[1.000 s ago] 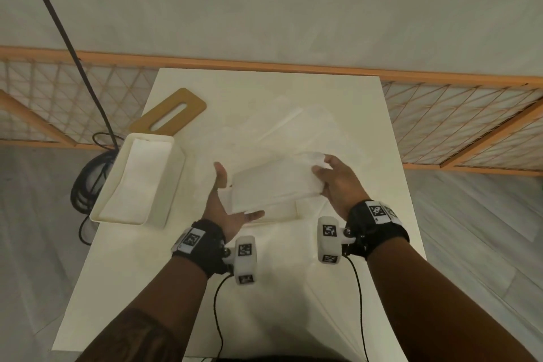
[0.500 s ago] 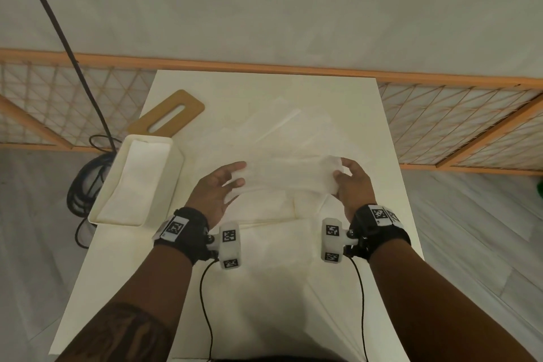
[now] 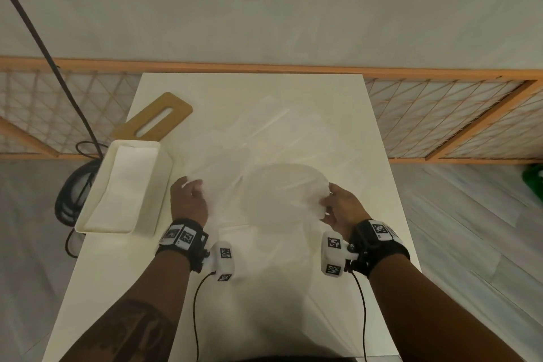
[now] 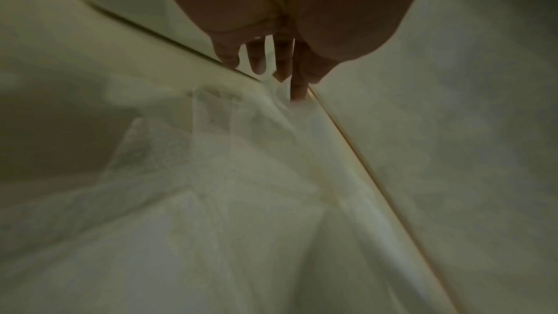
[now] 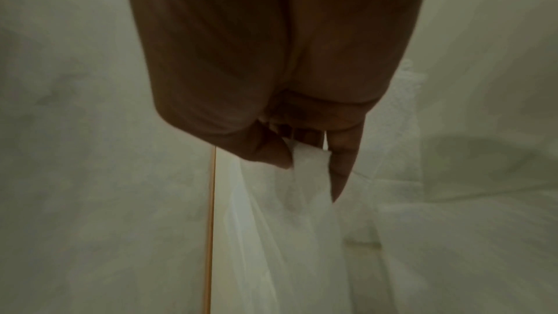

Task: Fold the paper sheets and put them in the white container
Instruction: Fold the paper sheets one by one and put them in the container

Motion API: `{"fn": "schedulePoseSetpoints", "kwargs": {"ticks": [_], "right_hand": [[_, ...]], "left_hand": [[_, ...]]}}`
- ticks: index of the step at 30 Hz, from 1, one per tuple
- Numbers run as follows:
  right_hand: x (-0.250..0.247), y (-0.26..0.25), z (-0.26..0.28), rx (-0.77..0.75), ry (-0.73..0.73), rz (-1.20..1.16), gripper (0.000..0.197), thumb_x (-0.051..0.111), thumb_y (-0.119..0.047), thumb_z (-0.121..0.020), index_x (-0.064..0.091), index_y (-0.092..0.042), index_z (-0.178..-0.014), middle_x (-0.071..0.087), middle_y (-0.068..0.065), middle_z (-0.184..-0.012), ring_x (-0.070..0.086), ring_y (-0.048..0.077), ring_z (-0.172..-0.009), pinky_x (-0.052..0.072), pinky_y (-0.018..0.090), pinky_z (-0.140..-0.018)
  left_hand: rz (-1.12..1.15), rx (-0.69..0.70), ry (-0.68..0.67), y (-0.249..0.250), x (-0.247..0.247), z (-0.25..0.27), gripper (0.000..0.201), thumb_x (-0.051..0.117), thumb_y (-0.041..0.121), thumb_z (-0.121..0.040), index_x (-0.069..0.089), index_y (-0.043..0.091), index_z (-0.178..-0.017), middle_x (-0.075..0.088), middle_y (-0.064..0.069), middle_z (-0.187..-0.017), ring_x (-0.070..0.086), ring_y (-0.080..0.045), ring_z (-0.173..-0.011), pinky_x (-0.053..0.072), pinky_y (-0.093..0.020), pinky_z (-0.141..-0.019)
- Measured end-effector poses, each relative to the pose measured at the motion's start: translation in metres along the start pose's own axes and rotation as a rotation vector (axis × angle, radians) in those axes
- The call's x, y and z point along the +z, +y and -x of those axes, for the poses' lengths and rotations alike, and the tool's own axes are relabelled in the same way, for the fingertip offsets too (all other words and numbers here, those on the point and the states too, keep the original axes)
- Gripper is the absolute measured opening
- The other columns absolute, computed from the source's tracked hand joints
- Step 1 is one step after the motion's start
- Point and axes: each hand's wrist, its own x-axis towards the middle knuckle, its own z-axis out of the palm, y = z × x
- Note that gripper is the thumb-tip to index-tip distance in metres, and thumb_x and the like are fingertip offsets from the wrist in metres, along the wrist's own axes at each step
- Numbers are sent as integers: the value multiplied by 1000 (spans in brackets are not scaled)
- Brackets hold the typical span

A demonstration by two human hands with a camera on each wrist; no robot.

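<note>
Pinching blurred paper sheet w/ both hands, L & R; edges indistinct

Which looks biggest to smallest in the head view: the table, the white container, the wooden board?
1. table
2. white container
3. wooden board, though the container hides part of it, so its full size is unsure.

White table carrying the work area. Wooden board with a slotted handle at the far-left corner, well beyond the grip. Orange-framed lattice panel behind the table's far edge. Black cable running down at far left to a coil on the grey plank floor. Green object, cut off at the right edge.
</note>
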Motion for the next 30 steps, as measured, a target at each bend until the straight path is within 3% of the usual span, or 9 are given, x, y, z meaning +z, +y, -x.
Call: {"fn": "schedulePoseSetpoints", "kwargs": {"ticks": [2, 4, 6, 9, 13, 16, 19, 24, 30], "right_hand": [[0, 2, 1, 22, -22, 5, 51, 39, 15, -86, 63, -8, -124, 67, 17, -116, 64, 33, -102, 59, 44, -79], [3, 3, 3, 56, -33, -11, 50, 42, 10, -85, 61, -6, -129, 66, 19, -123, 63, 35, -107, 58, 50, -90], [7, 2, 4, 78, -42, -32, 50, 43, 3, -85, 62, -4, -130, 65, 20, -130, 62, 36, -108, 54, 53, -96], [14, 0, 8, 87, -67, -62, 52, 45, -3, -81, 65, -5, -130, 64, 20, -134, 62, 37, -112, 47, 56, -107], [17, -6, 12, 91, -122, -191, 56, 46, -5, -78, 63, -2, -131, 64, 21, -134, 59, 43, -123, 40, 58, -113], [16, -8, 15, 81, -156, -311, 56, 39, -3, -79, 61, 2, -131, 64, 24, -128, 61, 42, -115, 43, 55, -110], [18, -10, 20, 72, -208, -388, 56, 36, -5, -75, 62, 3, -124, 65, 22, -120, 65, 39, -104, 55, 46, -92], [15, -12, 24, 131, -271, -330, 52, 30, -8, -80, 65, 1, -117, 71, 20, -102, 70, 37, -83, 60, 41, -68], [12, -10, 14, 46, -306, 6, 40, 60, -21, -94, 65, -11, -132, 68, 17, -129, 65, 39, -116, 51, 51, -99]], "left_hand": [[-11, 10, 75, 7, -5, 2, 29, 45, 14, -105, 70, 7, -118, 39, -10, -153, 32, -30, -145, 24, -36, -117], [-74, 347, 178, 20, -8, 12, 22, 52, 18, -102, 71, 11, -111, 51, -10, -142, 42, -30, -136, 30, -38, -112], [-69, 641, 28, 31, -5, 25, 21, 55, 30, -97, 72, 17, -96, 67, -1, -113, 59, -22, -109, 45, -40, -99], [-251, 372, -423, 46, 8, 41, 45, 47, 58, -98, 66, 21, -79, 69, 5, -78, 63, -16, -76, 49, -33, -75], [-368, -74, -563, 53, 22, 44, 87, 25, 77, -94, 70, 2, -86, 75, -10, -84, 71, -29, -85, 54, -39, -86], [-26, -358, -656, 52, 22, 44, 81, 40, 80, -88, 68, 4, -98, 75, -7, -89, 74, -27, -94, 56, -34, -74], [455, -536, -740, 58, 12, 52, 61, 60, 66, -88, 66, 15, -121, 75, -4, -108, 71, -25, -105, 50, -28, -77], [738, -408, -692, 51, 7, 53, 31, 64, 19, -96, 67, 2, -123, 71, -18, -122, 67, -38, -112, 56, -44, -91], [553, -172, -589, 39, -7, 42, 23, 72, 11, -91, 74, 14, -114, 75, -14, -111, 68, -41, -109, 52, -60, -100]]}}
